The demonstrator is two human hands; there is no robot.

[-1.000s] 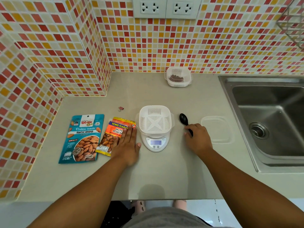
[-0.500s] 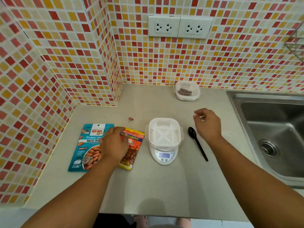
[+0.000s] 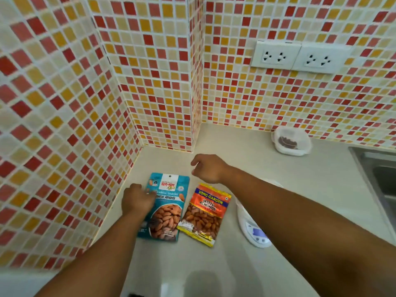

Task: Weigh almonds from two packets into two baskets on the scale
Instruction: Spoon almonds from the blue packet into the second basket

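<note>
Beige countertop (image 3: 214,271) nearest, matte, crossed by both bare forearms.

Farther in, at the left, teal packet (image 3: 166,211). Lay flat and face up, glossy, printed with a heap of brown almonds below the words "Roasted Almonds" and a white label at the top. Ran lengthwise away from the body, hang-hole end toward the wall corner, almost square to the counter edge.

Just beside it on the right, not quite touching, orange packet (image 3: 205,213). Lay flat too, yellow-edged, marked "Salted Almonds" over a window of nuts. Ran the same general way but tilted, top end leaning right.

On the teal packet's upper left edge, left hand (image 3: 137,200). Rested knuckles up with fingers bent over the edge; could not tell whether pinched or merely laid on.

At the right, white scale (image 3: 255,232), display toward the body, mostly hidden under the right forearm.

Beyond the orange packet's top, right hand (image 3: 209,168). Hovered above the counter, fingers loosely curled, grasping nothing.

Farthest, by the red, orange and cream tiled wall (image 3: 150,82), white lidded basket (image 3: 291,144) with dark contents, and above it twin wall sockets (image 3: 300,56).
</note>
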